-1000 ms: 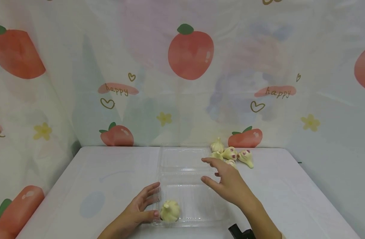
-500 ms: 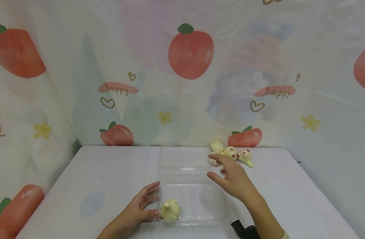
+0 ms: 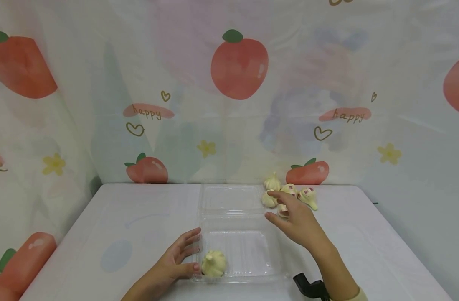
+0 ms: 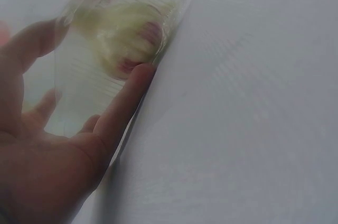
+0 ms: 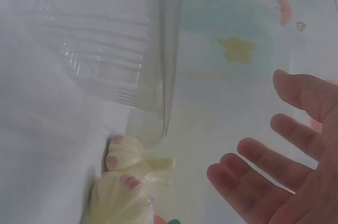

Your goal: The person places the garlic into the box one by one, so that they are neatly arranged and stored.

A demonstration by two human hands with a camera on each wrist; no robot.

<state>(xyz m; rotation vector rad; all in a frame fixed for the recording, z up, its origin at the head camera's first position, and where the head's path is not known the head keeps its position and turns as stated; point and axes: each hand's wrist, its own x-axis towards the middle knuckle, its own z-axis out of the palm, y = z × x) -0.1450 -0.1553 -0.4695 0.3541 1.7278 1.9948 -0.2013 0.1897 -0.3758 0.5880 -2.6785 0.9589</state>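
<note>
A clear plastic clamshell box (image 3: 248,248) lies with its lid (image 3: 231,198) folded back toward the wall. One pale garlic bulb (image 3: 214,264) sits in the box's near left corner, and the left wrist view shows purple patches on that bulb (image 4: 129,39) through the plastic. My left hand (image 3: 173,261) touches the box's left wall with spread fingers. Beyond the box's right side, my right hand (image 3: 298,221) hovers with fingers apart and nothing between them, close to several garlic bulbs (image 3: 272,182); it partly hides some of them.
A black angled object (image 3: 308,286) shows beside the right forearm at the near edge. The white tabletop (image 3: 139,217) ends at a patterned cloth backdrop (image 3: 229,125). In the right wrist view, two garlic bulbs (image 5: 124,197) lie beside the box's lid.
My right hand has moved rightward, away from the box and toward the garlic pile, uncovering bulbs at the lid's edge. The left hand stays at the box's wall.
</note>
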